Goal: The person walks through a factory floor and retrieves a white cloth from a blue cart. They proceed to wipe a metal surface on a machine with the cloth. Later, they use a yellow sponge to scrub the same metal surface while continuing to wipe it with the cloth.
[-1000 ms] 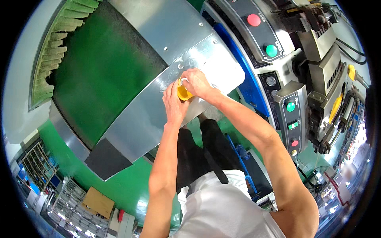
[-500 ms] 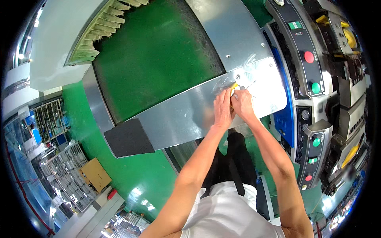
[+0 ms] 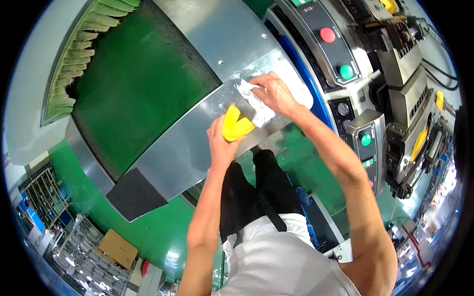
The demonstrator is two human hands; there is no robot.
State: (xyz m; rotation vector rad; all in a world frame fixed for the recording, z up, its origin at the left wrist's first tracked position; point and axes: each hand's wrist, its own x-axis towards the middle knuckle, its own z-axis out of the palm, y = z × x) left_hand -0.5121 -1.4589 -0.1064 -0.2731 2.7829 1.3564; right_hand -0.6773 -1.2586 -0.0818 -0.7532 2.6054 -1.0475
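Observation:
My left hand (image 3: 221,144) is closed round the lower part of a bright yellow, curved piece (image 3: 231,127) that opens upward in a V. What kind of thing it is I cannot tell. To its right, my right hand (image 3: 277,93) pinches a crumpled white sheet (image 3: 256,104), thin and limp like film or tissue, which hangs down toward the near edge. Both hands are over the shiny metal ledge (image 3: 177,143), a short gap between them. The yellow piece and the white sheet are apart.
Beyond the ledge lies a green conveyor belt (image 3: 143,93), with a green fringed curtain (image 3: 74,64) at its left. A black pad (image 3: 137,195) sits on the ledge's left end. At right stand machine panels with a red button (image 3: 327,35) and green buttons (image 3: 346,72).
The hands have moved apart. My left hand now shows the yellow piece, and the white sheet is pulled away to the right in my right hand. The view has shifted.

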